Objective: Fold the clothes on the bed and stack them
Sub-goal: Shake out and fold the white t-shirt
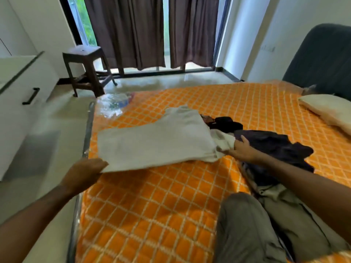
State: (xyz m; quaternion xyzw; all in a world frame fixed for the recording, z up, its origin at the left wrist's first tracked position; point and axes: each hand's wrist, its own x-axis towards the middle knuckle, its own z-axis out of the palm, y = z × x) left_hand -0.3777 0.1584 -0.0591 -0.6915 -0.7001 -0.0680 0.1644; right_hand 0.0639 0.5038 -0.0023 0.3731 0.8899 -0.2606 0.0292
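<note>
Covering bed (171, 205): orange checked sheet (237, 103)

The near middle of the bed (152, 205) lies bare between the two arms, giving open passage. The white garment (155, 141) spreads across the left middle, touching the dark clothes pile (273, 147) that blocks the right (it runs down to the bent knee (245, 215)). Far right, bare quilt reaches the pillow (326, 109); crumpled plastic (112, 105) fills the far left corner.
</note>
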